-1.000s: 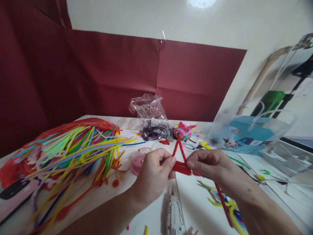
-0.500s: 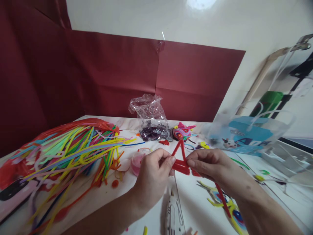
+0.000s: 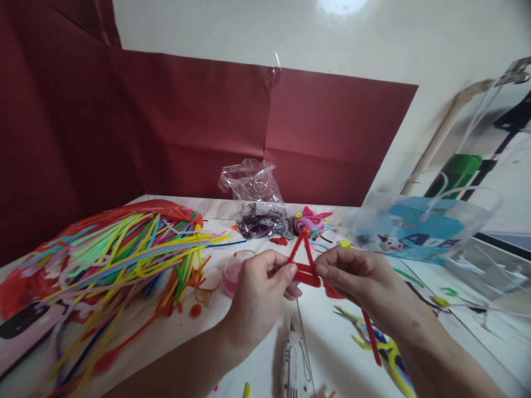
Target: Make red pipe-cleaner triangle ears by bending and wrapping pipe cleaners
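A red pipe cleaner (image 3: 310, 251), bent into a triangle with its point upward, is held between my two hands above the table. My left hand (image 3: 263, 296) pinches its left corner between thumb and fingers. My right hand (image 3: 357, 273) grips the right corner, and a loose red end hangs down below that palm. Under the hands lies a white glue gun (image 3: 293, 359), its nozzle pointing away from me. Behind the triangle sits a pink and multicoloured pipe-cleaner figure (image 3: 312, 221). Yellow-handled scissors (image 3: 392, 354) lie partly hidden beneath my right forearm.
A heap of colourful pipe cleaners (image 3: 136, 249) covers the left of the table. At the back stands a clear plastic bag (image 3: 255, 188) with dark pieces. A pink round container (image 3: 233, 273) is beside my left hand; a blue-white carrier bag (image 3: 427, 226) stands at right.
The triangle has shifted slightly left and tilted a little, with both hands still on it. The hanging red end has swung left.
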A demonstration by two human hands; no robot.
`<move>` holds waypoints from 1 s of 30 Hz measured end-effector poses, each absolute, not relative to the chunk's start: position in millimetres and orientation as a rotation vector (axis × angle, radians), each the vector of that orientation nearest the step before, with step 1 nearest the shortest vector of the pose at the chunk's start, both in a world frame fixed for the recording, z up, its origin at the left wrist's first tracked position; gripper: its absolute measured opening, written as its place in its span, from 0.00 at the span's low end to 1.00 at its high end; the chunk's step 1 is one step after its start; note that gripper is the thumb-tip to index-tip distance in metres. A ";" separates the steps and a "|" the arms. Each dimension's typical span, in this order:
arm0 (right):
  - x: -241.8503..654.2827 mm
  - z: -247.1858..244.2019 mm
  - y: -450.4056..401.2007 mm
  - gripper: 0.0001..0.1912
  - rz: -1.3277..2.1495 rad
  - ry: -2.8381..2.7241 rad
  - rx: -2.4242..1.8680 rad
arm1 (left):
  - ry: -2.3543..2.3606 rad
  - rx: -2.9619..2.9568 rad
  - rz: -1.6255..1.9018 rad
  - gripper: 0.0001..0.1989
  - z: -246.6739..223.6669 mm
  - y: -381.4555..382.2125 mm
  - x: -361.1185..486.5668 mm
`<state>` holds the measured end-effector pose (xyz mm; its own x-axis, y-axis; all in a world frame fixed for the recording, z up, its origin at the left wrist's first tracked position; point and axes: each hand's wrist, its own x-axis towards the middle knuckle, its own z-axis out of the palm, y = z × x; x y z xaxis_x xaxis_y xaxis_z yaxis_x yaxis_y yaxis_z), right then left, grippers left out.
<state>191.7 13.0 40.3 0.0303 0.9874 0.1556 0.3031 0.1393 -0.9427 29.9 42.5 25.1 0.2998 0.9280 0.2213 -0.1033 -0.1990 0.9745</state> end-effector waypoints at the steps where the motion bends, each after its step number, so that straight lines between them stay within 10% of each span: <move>1: 190.2 41.4 12.6 0.17 0.895 -1.452 -1.331 | 0.804 1.433 1.162 0.06 24.3 43.2 30.0; 30: 188.2 44.6 7.8 0.16 0.873 -1.571 -1.341 | 0.586 1.142 1.057 0.05 28.5 41.2 29.6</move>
